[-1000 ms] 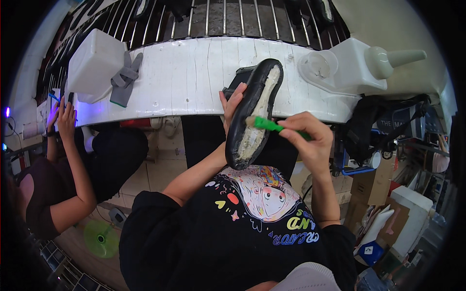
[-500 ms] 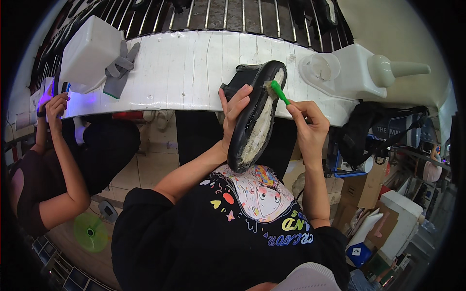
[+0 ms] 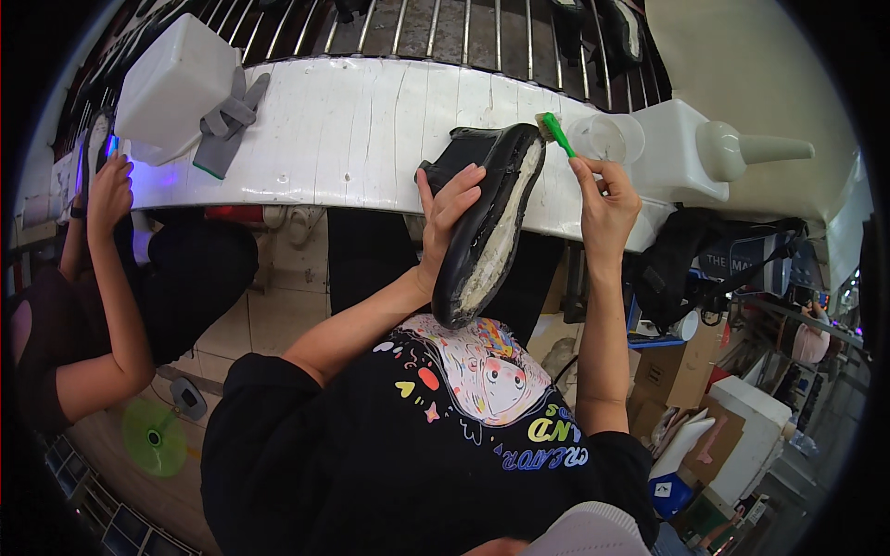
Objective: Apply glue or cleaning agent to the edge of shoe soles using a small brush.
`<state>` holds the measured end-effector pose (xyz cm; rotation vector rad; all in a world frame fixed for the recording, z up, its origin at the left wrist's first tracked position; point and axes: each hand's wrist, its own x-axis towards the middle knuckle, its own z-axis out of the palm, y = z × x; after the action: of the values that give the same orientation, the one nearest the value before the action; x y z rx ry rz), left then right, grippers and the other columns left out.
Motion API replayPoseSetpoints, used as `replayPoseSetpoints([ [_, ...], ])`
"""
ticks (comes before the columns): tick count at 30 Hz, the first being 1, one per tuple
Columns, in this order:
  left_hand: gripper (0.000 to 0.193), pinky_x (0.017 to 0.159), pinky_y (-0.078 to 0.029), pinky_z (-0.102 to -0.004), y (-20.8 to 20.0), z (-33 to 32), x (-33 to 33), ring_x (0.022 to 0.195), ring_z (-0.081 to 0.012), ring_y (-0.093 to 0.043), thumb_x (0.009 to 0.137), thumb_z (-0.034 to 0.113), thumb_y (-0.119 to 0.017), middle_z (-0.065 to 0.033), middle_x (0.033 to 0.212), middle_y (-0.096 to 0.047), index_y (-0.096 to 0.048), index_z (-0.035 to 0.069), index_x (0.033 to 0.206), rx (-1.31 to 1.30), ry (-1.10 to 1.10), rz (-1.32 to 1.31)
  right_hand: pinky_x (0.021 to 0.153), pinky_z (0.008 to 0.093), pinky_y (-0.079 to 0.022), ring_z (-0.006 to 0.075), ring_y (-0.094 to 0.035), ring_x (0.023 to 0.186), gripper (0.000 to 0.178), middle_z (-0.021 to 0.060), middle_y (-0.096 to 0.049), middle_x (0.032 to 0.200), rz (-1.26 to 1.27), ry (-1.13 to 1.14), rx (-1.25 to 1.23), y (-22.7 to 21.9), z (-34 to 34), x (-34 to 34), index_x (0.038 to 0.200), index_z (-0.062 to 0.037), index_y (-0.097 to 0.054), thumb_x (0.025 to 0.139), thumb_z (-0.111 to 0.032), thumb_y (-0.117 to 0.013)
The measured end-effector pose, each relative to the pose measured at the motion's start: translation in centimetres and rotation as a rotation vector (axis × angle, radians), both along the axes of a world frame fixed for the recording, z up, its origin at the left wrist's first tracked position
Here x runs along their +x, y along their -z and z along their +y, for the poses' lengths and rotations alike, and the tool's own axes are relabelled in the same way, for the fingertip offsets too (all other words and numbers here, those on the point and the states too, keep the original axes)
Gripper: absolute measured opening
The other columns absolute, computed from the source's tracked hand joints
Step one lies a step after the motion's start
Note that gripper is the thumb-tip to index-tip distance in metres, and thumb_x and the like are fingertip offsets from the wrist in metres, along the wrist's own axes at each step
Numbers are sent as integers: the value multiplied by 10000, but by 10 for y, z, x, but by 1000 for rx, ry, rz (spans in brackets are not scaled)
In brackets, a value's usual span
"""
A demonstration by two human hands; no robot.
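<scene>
A black shoe (image 3: 485, 246) is tilted with its underside toward me, a cream, rough strip running down the middle of the black sole edge. My left hand (image 3: 449, 215) is closed around its side, fingers spread over the upper. Between the thumb and fingers of my right hand (image 3: 607, 201) is a small brush with a green handle (image 3: 559, 136). Its bristles are at the shoe's far end, beside the clear plastic cup (image 3: 612, 139); whether they touch the shoe I cannot tell.
A white bottle with a long nozzle (image 3: 681, 139) lies beyond the cup. On the left of the white bench (image 3: 315, 139) are a white container (image 3: 179, 88) and a grey glove (image 3: 230, 120). Metal bars (image 3: 436, 37) run behind. A co-worker's hand (image 3: 109, 190) is at far left.
My right hand has moved the brush right and away, from the cream strip to the shoe's far end near the cup. My left hand keeps its hold on the shoe.
</scene>
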<state>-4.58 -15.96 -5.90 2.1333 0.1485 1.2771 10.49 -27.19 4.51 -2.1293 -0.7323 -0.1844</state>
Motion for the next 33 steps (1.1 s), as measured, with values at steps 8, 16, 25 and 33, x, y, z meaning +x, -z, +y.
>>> replayPoseSetpoints([
  [8, 809, 1131, -21, -513, -5, 3, -2, 1290, -275, -413, 751, 246, -760, -185, 1333, -425, -261, 24, 1348, -20, 38, 10, 459, 198, -224, 2, -332, 521, 103, -69, -537, 613, 537, -220, 43, -13, -18, -9, 812, 4, -690, 818, -97, -708],
  [16, 709, 1111, 24, -538, -23, 3, -4, 1284, -247, -426, 752, 179, -735, -130, 1349, -454, -341, 81, 1334, -177, 121, -24, 583, 206, -402, 75, -536, 645, 81, 52, -638, 741, 463, -429, 44, -43, -27, -52, 827, 41, -681, 767, -2, -714],
  [25, 671, 1072, 39, -601, -59, 15, -9, 1249, -232, -448, 788, 297, -688, -88, 1341, -473, -374, 94, 1345, -232, 197, 45, 532, 218, -432, 120, -598, 658, 176, 80, -643, 786, 191, -603, -5, -70, -26, -76, 876, 9, -700, 705, 29, -738],
  [33, 767, 1034, 53, -669, -112, 37, -20, 1187, -220, -487, 737, 409, -710, -31, 1290, -484, -379, 90, 1351, -20, 323, 357, 504, 221, -434, 116, -584, 592, 216, 78, -638, 776, 26, -673, 74, -97, -20, -74, 876, 18, -696, 671, 25, -764],
])
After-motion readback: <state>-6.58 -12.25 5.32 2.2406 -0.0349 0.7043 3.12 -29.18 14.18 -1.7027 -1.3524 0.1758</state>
